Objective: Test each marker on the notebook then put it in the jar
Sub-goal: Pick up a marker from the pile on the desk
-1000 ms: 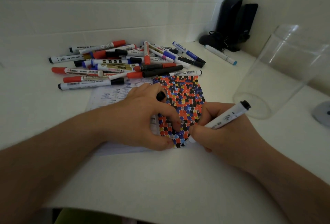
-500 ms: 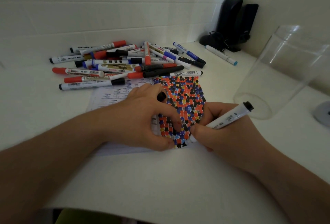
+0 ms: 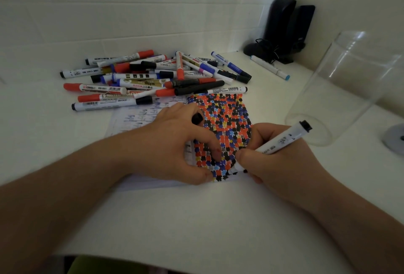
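Note:
My right hand (image 3: 277, 160) grips a white marker (image 3: 282, 140), its tip down on the lower right corner of the notebook (image 3: 220, 125), whose page is covered in red, blue, black and yellow dabs. My left hand (image 3: 175, 144) rests on the notebook with the index finger pressed on the page, and a black cap (image 3: 197, 118) is tucked between its fingers. A clear empty jar (image 3: 349, 85) stands to the right. A pile of markers (image 3: 153, 77) lies behind the notebook.
One white marker with a blue tip (image 3: 270, 67) lies alone near two black speakers (image 3: 284, 26) in the back right corner. A grey round object (image 3: 395, 138) sits at the right edge. White walls close off the back and right of the table.
The marker tip has shifted slightly right along the bottom of the page, leaving fresh black dabs. My left hand has stayed put.

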